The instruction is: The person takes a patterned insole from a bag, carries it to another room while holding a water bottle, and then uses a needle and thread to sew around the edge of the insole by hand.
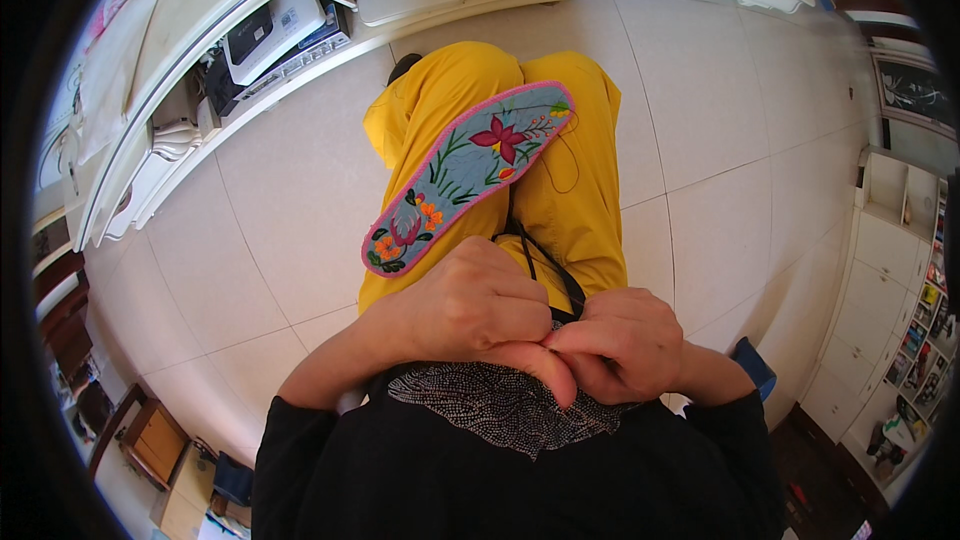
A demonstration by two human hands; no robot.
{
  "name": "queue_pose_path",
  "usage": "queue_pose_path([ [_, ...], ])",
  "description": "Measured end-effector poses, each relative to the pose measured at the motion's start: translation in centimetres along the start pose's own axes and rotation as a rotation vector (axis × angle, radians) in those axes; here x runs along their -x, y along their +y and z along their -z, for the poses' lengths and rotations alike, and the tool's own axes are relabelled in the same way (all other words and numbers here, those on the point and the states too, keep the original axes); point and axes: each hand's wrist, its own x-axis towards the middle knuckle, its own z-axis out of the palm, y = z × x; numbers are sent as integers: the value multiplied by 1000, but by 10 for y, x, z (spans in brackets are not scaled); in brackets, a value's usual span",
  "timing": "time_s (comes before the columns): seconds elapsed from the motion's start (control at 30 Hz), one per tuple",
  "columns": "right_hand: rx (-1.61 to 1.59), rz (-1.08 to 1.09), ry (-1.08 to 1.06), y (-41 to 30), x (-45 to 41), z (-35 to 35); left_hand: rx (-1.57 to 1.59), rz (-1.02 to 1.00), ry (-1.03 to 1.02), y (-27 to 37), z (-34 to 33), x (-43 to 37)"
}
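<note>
An embroidered insole (469, 176) with a pink edge and flower designs on grey-blue cloth lies diagonally across my yellow trousers (465, 79). A thin dark thread (576, 184) loops from its upper right end over the trouser leg. Close to my waist, my left hand (626, 345) and my right hand (480, 307) meet, thumbs and fingertips pinched together. Something very small and dark, perhaps thread, shows between the fingertips; I cannot tell exactly what it is. A black drawstring (540, 255) hangs from the trousers just beyond my hands.
A white cabinet (247, 120) curves along the front and left, holding a white router-like box (277, 34) and other devices. Pale floor tiles (705, 120) surround my legs. A white shelf unit (862, 277) stands at the right. A blue object (754, 367) is beyond my left forearm.
</note>
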Motion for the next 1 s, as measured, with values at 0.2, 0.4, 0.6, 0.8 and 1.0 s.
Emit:
queue_pose_path([
  [0.2,-44,-78,63,-1,3,-6,2,-2,27,-1,0,-1],
  [0.4,-32,-85,140,0,5,-11,-7,0,42,-3,-2,-2],
  [0.6,20,-71,-19,6,1,0,103,120,-42,-5,4,1],
  [0.8,185,60,-43,10,-3,7,54,163,-107,-5,10,0],
  [1.0,422,182,-79,11,-11,10,6,191,-119,-4,12,0],
])
